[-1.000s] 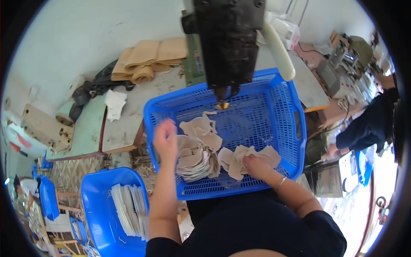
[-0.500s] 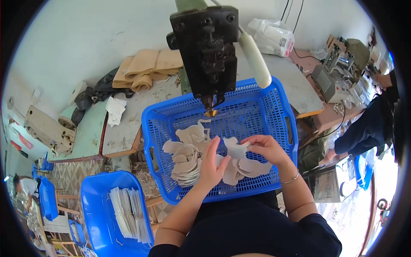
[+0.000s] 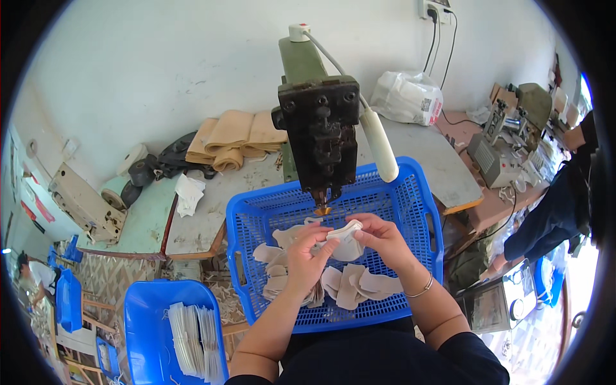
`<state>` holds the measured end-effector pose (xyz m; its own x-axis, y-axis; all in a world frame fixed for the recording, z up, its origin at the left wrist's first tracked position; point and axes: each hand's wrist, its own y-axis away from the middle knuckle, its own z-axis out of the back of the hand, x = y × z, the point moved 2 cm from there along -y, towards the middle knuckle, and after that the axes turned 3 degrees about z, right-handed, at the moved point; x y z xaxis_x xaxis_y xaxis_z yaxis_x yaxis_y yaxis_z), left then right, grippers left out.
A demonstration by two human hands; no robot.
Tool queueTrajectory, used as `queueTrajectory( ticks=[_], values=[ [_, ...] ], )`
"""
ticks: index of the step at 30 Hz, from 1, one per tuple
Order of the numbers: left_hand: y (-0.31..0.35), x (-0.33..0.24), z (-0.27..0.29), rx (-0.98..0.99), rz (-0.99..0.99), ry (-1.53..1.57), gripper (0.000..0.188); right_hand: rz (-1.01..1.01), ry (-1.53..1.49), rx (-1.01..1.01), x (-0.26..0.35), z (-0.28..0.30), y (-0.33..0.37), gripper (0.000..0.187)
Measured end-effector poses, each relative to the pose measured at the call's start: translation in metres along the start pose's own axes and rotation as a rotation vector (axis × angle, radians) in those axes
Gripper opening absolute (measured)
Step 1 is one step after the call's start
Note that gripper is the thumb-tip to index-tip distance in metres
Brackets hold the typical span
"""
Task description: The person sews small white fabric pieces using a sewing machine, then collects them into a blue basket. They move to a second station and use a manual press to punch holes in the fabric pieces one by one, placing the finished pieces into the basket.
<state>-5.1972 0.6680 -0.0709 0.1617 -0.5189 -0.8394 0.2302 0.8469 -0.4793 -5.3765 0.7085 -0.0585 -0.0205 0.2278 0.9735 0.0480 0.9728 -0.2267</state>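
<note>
Above a blue plastic basket (image 3: 333, 321), my left hand (image 3: 308, 256) and my right hand (image 3: 384, 242) hold a curved off-white fabric piece (image 3: 346, 248) between them. Fingers and thumbs pinch it from both sides near its upper edge. Its front face has a small faint mark. Below, a loose spread of similar beige cut pieces (image 3: 351, 285) lies in the basket, with a stack of them partly hidden behind my left forearm. Just beyond my hands hangs the black machine head (image 3: 321, 138), its brass-coloured tip (image 3: 323, 210) pointing down.
A white cylindrical part (image 3: 380, 146) hangs beside the machine head. At lower left, a blue tub (image 3: 138, 321) holds bundled white strips (image 3: 186, 337). Folded tan sheets (image 3: 224, 138) and a white plastic bag (image 3: 404, 99) rest on the worktable. Another person's dark sleeve (image 3: 539, 215) is at right.
My left hand has come over and closed on the fabric piece, which my right hand held alone. The view has tilted upward, so the basket and machine sit lower.
</note>
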Motion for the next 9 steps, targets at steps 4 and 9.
queueTrajectory(
  ticks=[4,9],
  values=[
    [-0.009,-0.006,0.004,0.078,0.342,0.262,0.017,0.348,0.413,0.016,0.019,-0.002,0.001,0.017],
    [-0.021,-0.014,0.004,0.151,0.420,0.335,0.014,-0.128,0.130,-0.029,0.002,-0.004,0.000,0.020]
  ],
)
